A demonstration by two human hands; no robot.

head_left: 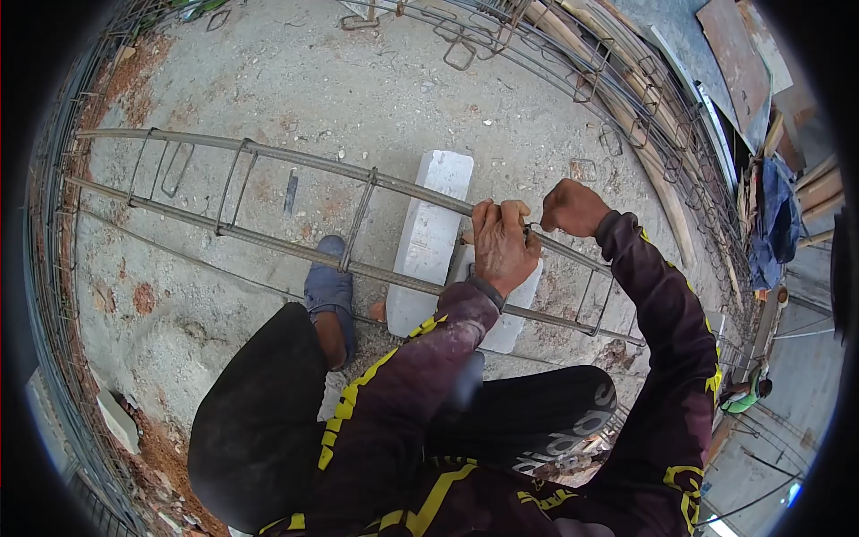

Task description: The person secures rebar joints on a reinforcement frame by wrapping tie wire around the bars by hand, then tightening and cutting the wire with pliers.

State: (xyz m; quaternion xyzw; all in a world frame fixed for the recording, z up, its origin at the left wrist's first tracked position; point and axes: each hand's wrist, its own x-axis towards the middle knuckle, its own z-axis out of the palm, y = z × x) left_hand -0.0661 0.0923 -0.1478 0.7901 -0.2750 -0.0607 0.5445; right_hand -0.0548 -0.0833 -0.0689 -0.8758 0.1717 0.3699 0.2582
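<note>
A long steel rebar cage (pixel 295 159) crosses in front of me, its bars joined by several square stirrups (pixel 360 219). My left hand (pixel 504 248) is closed over the upper bar, fingers curled round it where the bar passes above the white blocks. Just to its right, my right hand (pixel 573 208) makes a fist beside the same bar. A small dark bit, perhaps wire, shows between the two hands; what the right fingers hold is hidden. Under the cage lie two white blocks (pixel 431 237), the right one partly covered by my left hand and sleeve.
My foot in a blue-grey shoe (pixel 329 282) is beneath the cage. Bundled rebar (pixel 67 295) curves along the left. Loose stirrups (pixel 461 54) and wooden planks (pixel 662 192) lie at the upper right. Another person (pixel 747 394) is far off at the right.
</note>
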